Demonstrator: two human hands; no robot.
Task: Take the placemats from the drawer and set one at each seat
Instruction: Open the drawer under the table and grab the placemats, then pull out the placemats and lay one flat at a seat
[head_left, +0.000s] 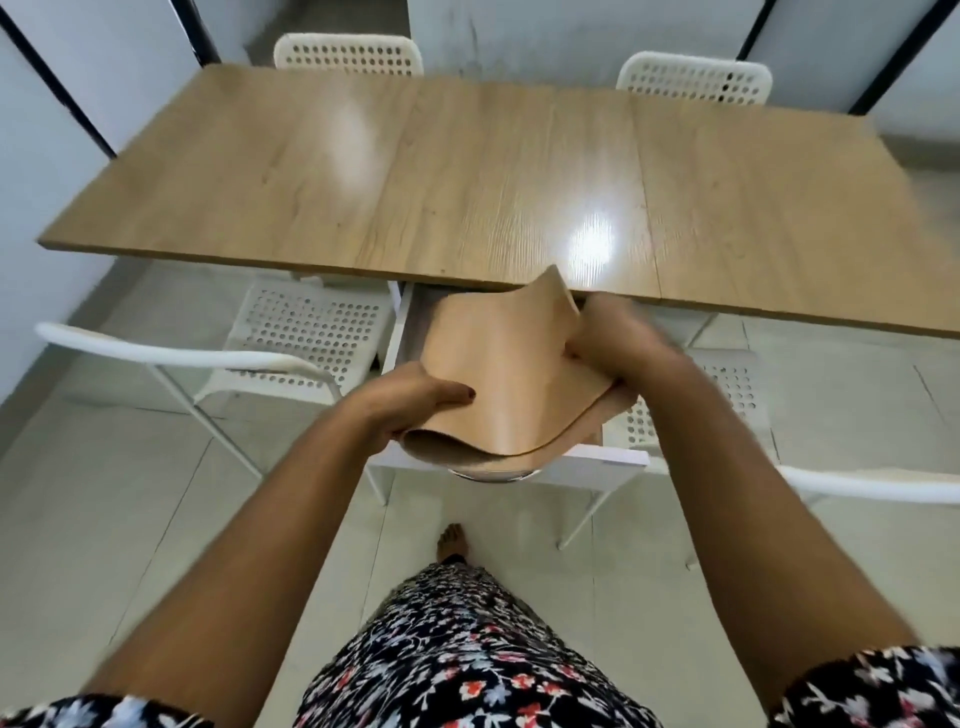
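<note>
Drawer: the white drawer (597, 457) stands pulled out beneath the wooden table (363, 182); its contents are hidden by the mats.
Placemats: tan placemats (498, 384), bent and sagging, held above the drawer.
Left hand: left hand (410, 402) clasps the stack's near-left edge, thumb on top.
Right hand: right hand (613, 332) closed on the far-right edge, blurred.

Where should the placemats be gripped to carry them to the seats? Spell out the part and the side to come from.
Grip the placemats at their two opposite side edges, one hand from each side, as the left hand and right hand do now. They are thin and floppy, bowing up between the hands over the open drawer, so a single-edge pinch would probably let the stack droop and slide apart.
</note>
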